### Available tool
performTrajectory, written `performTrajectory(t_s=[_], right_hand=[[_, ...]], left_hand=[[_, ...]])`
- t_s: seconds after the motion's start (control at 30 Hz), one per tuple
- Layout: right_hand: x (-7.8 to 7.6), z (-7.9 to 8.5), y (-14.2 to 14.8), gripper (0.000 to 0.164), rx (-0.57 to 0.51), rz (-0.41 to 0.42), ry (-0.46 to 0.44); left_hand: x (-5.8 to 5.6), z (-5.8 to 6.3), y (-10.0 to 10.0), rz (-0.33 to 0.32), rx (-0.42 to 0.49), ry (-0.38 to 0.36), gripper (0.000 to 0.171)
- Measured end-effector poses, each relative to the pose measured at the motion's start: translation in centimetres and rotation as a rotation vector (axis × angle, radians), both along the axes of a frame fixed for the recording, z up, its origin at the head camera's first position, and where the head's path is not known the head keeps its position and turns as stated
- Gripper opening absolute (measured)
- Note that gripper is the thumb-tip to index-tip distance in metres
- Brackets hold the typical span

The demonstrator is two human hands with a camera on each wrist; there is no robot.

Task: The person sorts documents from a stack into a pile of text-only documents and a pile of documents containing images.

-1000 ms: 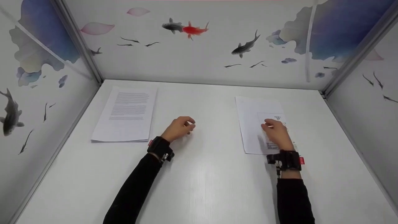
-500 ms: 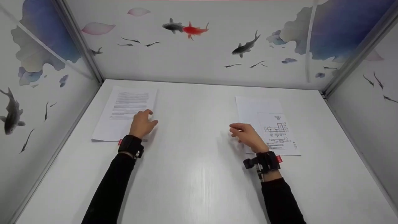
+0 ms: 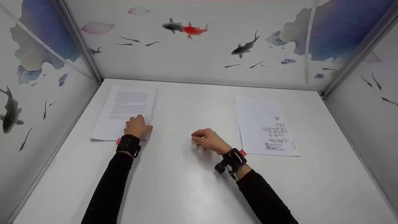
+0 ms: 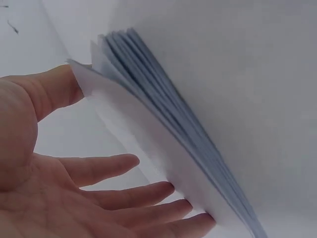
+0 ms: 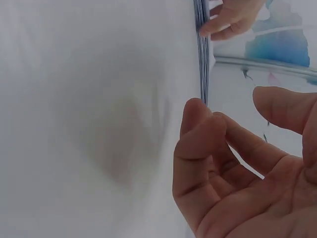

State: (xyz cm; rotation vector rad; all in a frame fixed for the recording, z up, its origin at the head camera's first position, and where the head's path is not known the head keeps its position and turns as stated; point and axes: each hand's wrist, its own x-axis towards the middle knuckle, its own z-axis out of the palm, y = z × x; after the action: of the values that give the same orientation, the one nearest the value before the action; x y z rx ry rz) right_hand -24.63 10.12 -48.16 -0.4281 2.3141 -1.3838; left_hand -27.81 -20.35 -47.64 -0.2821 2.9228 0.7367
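Paper stack [image 3: 124, 107] at ten o'clock: I'd guess the straight-fingered left hand [image 3: 136, 127] steadies its edge; right hand [image 3: 211, 141], loosely curled, is empty.

Reaches forward with the left hand [image 3: 136, 127], thumb [image 4: 54, 91] apart from straight fingers [image 4: 106, 169]; angles the right arm [image 3: 264, 196] inward, with the right hand [image 3: 211, 141] loosely curled.

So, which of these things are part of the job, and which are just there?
Seems part of the job:
- stack, left hand at its edge
- right hand, empty
- drawing, perhaps; neither hand is on it

Just there:
- wall fish
- wrist camera, worn, not handled
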Motion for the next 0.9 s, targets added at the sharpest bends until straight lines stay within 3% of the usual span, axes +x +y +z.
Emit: performTrajectory(t_s=[0.1, 0.2, 0.33, 0.43, 0.7, 0.9], right_hand=[[-0.1, -0.4, -1.7, 0.038, -0.038, 0.024, -0.07], [-0.3, -0.6, -3.2, 0.037, -0.093, 0.022, -0.148], [-0.7, -0.9, -4.9, 0.039, -0.189, 0.004, -0.253], [-0.9, -1.1, -6.0, 0.041, -0.272, 0.0, -0.319], [-0.8, -1.5, -8.1, 0.048, -0.449, 0.016, -0.451], [-0.5, -1.9, -9.3, 0.057, -0.543, -0.049, -0.554]], left_hand=[[0.0, 0.4, -0.7, -0.013, 0.067, 0.009, 0.054], [0.0, 0.5, -1.2, -0.031, 0.091, 0.046, 0.044], [0.1, 0.3, -1.5, -0.095, 0.034, 0.098, 0.027], [0.3, 0.0, -1.5, -0.136, -0.013, 0.13, 0.023], [1.0, -0.4, -0.4, -0.105, -0.065, 0.283, 0.03], [1.7, -0.2, 0.8, -0.081, -0.151, 0.286, 0.032]])
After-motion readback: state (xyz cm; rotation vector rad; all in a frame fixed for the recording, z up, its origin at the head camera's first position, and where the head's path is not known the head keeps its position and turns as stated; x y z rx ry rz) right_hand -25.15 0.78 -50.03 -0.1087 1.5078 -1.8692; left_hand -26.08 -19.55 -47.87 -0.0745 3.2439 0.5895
